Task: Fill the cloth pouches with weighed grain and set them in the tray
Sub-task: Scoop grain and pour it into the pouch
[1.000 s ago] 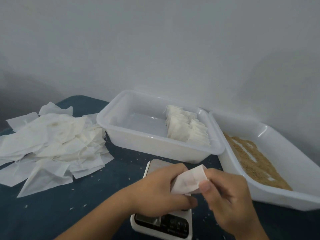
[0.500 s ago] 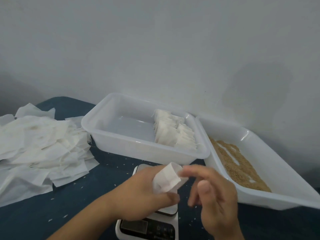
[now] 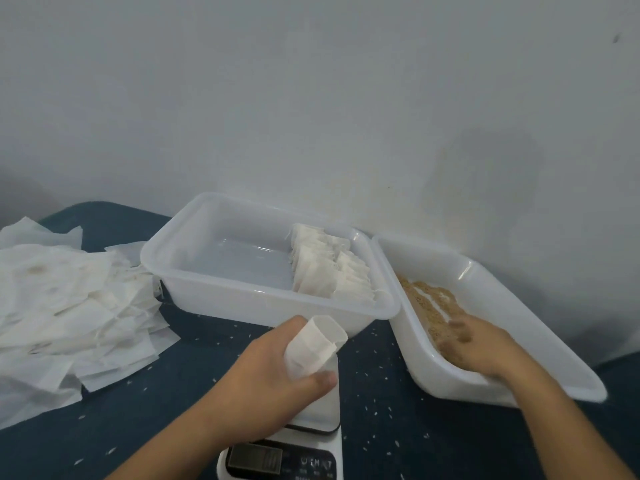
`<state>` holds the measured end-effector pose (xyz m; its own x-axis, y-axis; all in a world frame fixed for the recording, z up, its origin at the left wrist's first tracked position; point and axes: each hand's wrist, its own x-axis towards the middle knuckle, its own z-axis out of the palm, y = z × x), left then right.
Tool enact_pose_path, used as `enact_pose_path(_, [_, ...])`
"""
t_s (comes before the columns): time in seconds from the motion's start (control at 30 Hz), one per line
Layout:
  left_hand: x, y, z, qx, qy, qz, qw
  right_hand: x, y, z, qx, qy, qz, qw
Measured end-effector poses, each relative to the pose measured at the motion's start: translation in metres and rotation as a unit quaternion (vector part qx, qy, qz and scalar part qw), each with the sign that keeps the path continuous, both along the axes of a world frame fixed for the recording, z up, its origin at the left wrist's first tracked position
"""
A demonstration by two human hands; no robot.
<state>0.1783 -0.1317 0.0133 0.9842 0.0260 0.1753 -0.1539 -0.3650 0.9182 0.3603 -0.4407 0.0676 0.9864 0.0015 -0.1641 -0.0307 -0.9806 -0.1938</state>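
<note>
1. Left hand [image 3: 277, 379] grips one pouch [image 3: 313, 344] above the scale [image 3: 311, 441]: white thin cloth, mouth spread open and facing up-right, body creased under the fingers.
2. Right hand [image 3: 481, 344] is down in the grain tub [image 3: 540, 341], fingers in the tan grain [image 3: 429, 306]; blurred, can't tell if clenched or loose.
3. Tray [image 3: 214, 299] sits behind the scale; filled pouches [image 3: 329, 275] stand in rows at its right end.
4. Empty flat pouches [image 3: 69, 306] are heaped on the bench [image 3: 374, 393] at left. Loose grains dot the dark surface.
</note>
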Motion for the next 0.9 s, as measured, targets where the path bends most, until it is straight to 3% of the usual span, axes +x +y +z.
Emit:
enact_pose_path(0.2, [0.001,0.000,-0.002,-0.002,-0.008,0.011,1.000,0.012,0.018,-0.004,-0.125,0.037,0.062,0.990])
enact_pose_path(0.53, [0.004,0.004,-0.004,-0.007,-0.019,0.023,1.000,0.027,0.023,-0.016,-0.157,0.043,0.068,0.984])
enact_pose_path(0.7, [0.003,0.005,-0.004,-0.009,-0.022,0.017,1.000,0.033,0.005,0.010,-0.165,0.028,0.038,0.985])
enact_pose_path(0.9, [0.003,0.004,-0.003,-0.007,-0.009,0.021,1.000,0.038,-0.052,0.065,-0.314,0.018,0.032,0.949])
